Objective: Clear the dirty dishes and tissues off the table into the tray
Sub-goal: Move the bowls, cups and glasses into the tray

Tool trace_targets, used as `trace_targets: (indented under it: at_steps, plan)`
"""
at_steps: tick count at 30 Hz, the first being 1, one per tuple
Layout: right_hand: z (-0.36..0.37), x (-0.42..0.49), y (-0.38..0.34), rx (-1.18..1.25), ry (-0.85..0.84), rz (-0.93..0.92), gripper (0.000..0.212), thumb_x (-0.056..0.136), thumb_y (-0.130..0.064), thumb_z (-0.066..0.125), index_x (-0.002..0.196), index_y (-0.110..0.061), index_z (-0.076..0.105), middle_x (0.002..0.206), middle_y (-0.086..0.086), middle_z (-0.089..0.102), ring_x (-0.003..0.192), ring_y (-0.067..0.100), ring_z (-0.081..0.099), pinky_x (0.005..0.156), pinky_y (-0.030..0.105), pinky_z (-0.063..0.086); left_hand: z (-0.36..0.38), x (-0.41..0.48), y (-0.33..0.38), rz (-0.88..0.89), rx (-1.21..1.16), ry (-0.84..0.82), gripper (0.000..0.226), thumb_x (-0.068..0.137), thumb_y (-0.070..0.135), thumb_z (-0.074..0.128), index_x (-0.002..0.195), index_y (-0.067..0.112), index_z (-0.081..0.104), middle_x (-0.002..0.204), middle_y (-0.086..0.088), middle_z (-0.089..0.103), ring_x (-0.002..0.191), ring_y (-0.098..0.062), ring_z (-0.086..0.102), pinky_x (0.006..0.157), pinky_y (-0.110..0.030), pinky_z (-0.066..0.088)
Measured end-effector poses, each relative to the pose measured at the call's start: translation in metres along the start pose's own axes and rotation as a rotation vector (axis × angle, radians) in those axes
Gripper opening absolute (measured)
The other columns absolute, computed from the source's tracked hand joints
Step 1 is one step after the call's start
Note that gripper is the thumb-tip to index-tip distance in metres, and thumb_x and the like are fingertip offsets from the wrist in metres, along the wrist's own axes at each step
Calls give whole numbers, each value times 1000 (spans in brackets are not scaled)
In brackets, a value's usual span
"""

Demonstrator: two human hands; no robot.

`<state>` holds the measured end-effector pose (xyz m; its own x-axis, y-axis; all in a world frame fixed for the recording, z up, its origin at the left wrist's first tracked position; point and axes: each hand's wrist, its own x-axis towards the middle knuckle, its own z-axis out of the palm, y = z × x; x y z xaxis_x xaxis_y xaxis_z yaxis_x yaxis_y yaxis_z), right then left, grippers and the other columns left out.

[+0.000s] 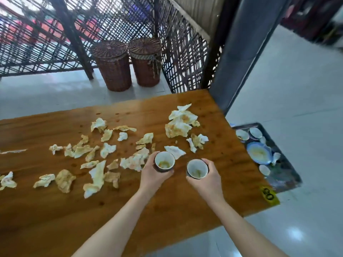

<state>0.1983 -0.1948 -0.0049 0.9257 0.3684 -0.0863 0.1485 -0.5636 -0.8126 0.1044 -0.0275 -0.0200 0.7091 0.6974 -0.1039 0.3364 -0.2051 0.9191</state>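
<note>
Two lidded wicker baskets (113,71) side by side on tiled floor (46,89), before lattice screen (46,43).

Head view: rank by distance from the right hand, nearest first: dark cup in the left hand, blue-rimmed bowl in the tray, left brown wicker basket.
1. Dark cup, just left of the right hand.
2. Blue-rimmed bowl, in the tray, right.
3. Left brown wicker basket, far back.
</note>
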Motion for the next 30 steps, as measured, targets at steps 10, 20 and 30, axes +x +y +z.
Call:
trace_targets:
  at_steps: [10, 20, 30]
  plan:
    - [-140, -5, 79, 77, 161, 47, 75, 55, -26, 89, 121, -21, 53, 106, -8, 58, 96, 12, 57, 79, 21, 50, 130, -38, 73, 60, 2, -133, 72, 59, 30, 91, 117, 39, 49, 104, 24, 58, 99, -2, 57, 68, -2, 44]
    - [-219, 6, 137, 127, 304, 206, 74, 54, -19, 89, 119, -19, 54, 107, -1, 62, 95, 15, 58, 79, 26, 49, 237, -39, 113, 124, 34, -323, 71, 57, 26, 92, 114, 37, 51, 102, 20, 60, 98, -3, 58, 77, -11, 47]
    - [-285, 78, 186, 94, 338, 307, 69, 55, -18, 89, 113, -25, 53, 103, -6, 61, 94, 15, 58, 78, 24, 45, 336, 1, 144, 126, 54, -425, 68, 58, 28, 91, 110, 40, 49, 103, 19, 61, 99, 0, 57, 79, -8, 46]
